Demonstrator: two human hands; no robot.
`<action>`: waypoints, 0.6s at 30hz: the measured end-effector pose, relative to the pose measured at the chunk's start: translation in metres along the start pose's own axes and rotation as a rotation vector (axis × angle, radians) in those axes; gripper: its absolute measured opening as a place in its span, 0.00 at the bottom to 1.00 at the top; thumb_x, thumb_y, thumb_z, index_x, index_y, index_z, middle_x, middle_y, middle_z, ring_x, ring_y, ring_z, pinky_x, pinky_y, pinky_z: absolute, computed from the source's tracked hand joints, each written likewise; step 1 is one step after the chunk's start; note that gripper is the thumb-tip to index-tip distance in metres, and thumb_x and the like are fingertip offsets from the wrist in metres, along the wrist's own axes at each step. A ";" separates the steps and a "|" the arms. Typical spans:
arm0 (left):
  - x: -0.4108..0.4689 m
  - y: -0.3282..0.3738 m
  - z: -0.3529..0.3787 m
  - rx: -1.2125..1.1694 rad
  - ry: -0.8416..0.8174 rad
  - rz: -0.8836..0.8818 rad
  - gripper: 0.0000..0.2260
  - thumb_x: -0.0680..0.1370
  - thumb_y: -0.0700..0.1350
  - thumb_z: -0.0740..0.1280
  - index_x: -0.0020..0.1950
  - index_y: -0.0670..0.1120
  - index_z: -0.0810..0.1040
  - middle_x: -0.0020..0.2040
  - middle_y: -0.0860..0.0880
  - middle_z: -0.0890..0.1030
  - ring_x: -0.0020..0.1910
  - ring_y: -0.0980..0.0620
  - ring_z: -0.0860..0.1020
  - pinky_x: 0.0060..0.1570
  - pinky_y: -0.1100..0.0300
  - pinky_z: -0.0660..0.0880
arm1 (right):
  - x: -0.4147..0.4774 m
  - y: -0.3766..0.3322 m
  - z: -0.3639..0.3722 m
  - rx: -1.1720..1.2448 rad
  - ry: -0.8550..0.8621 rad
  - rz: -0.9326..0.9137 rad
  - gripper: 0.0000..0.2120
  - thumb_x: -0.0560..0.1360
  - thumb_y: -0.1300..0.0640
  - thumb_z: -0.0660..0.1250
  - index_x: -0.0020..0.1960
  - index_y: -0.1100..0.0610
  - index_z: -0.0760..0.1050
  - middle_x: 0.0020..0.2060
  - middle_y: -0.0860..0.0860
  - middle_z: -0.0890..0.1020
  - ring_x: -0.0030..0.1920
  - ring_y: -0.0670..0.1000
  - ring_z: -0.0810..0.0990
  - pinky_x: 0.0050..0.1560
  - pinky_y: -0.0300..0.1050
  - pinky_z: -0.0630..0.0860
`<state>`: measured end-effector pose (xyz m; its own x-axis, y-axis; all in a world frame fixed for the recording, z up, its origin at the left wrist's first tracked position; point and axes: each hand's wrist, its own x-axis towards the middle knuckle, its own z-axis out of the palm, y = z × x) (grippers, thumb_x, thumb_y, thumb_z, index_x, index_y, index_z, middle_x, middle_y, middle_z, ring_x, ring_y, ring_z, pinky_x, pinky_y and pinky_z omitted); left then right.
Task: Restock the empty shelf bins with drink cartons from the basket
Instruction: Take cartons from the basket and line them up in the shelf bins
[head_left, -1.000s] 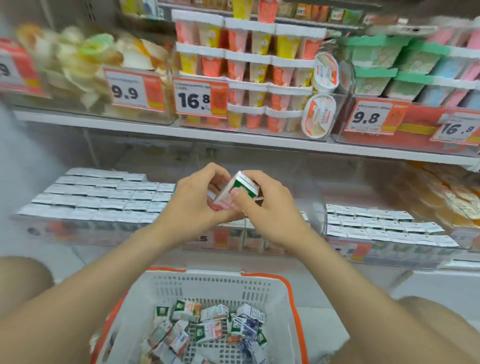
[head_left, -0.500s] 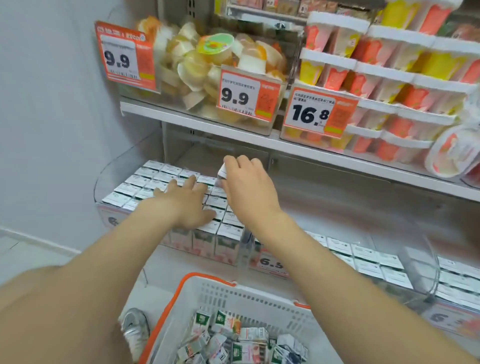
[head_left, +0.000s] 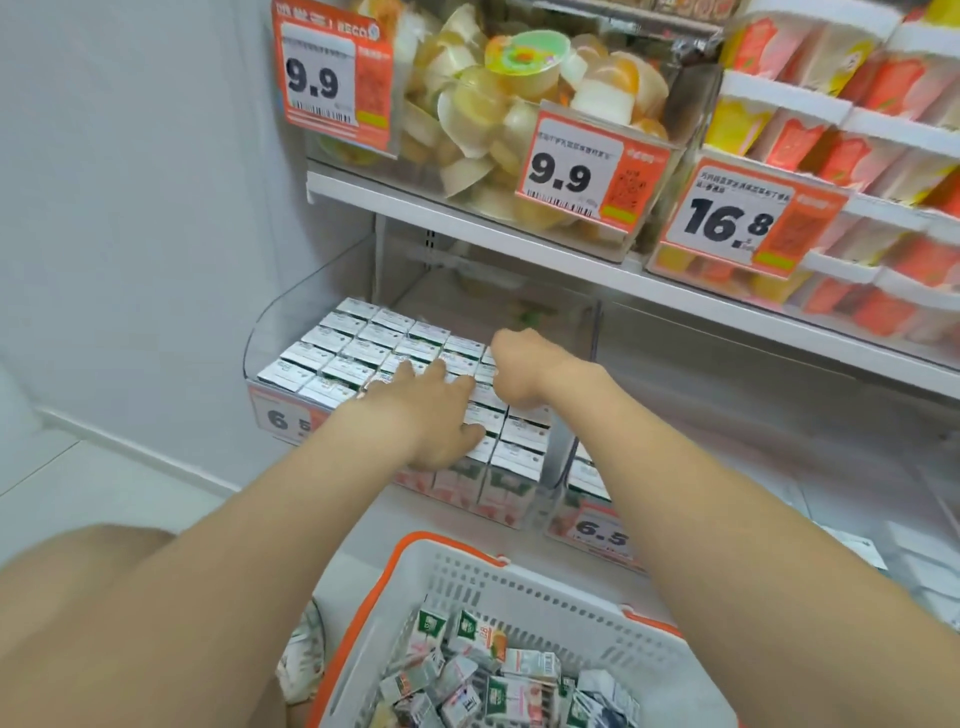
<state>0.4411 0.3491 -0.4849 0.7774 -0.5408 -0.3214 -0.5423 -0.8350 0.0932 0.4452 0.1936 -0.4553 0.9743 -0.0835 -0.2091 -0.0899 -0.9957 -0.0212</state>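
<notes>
A clear shelf bin (head_left: 270, 332) on the lower shelf holds several rows of white-topped drink cartons (head_left: 353, 343). My left hand (head_left: 431, 410) lies flat on the carton tops near the bin's front, fingers spread. My right hand (head_left: 519, 369) is bent down at the wrist over the bin's right rows. Its fingers point down behind the back of the hand, so whether they hold a carton is hidden. Below, the white basket with an orange rim (head_left: 447, 545) holds several loose cartons (head_left: 514, 670).
A second bin (head_left: 597, 530) with a 6.5 tag stands to the right. The upper shelf (head_left: 467, 218) overhangs closely, carrying a bin of jelly cups (head_left: 519, 104) and stacked cups (head_left: 810, 135). A grey wall (head_left: 130, 260) closes the left side. A shoe (head_left: 306, 654) is beside the basket.
Both hands went from holding one carton in mid-air to the left bin. My right hand has since tipped downward into it, and the carton it pinched is out of sight.
</notes>
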 end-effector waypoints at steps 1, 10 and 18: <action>-0.004 0.000 -0.001 -0.005 0.027 0.011 0.28 0.83 0.61 0.57 0.80 0.50 0.61 0.79 0.42 0.62 0.77 0.34 0.62 0.69 0.35 0.69 | -0.005 -0.002 0.001 -0.009 0.052 -0.008 0.09 0.80 0.64 0.61 0.60 0.62 0.69 0.54 0.58 0.76 0.49 0.61 0.76 0.46 0.52 0.70; -0.081 0.042 0.005 -0.005 0.510 -0.051 0.06 0.78 0.44 0.68 0.54 0.50 0.75 0.51 0.48 0.77 0.54 0.42 0.78 0.40 0.52 0.68 | -0.150 -0.007 0.061 0.433 0.672 -0.173 0.07 0.70 0.59 0.59 0.45 0.54 0.73 0.39 0.50 0.80 0.40 0.56 0.77 0.39 0.52 0.73; -0.079 0.091 0.117 0.184 -0.353 0.119 0.06 0.79 0.46 0.70 0.53 0.47 0.77 0.46 0.49 0.79 0.41 0.48 0.76 0.36 0.55 0.71 | -0.205 0.033 0.170 0.076 -0.220 -0.154 0.05 0.76 0.65 0.62 0.41 0.61 0.74 0.34 0.58 0.74 0.33 0.58 0.71 0.32 0.49 0.71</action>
<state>0.2932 0.3275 -0.5617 0.5657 -0.5376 -0.6253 -0.6946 -0.7193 -0.0100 0.2075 0.1844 -0.5792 0.9100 0.0872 -0.4053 0.0321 -0.9895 -0.1409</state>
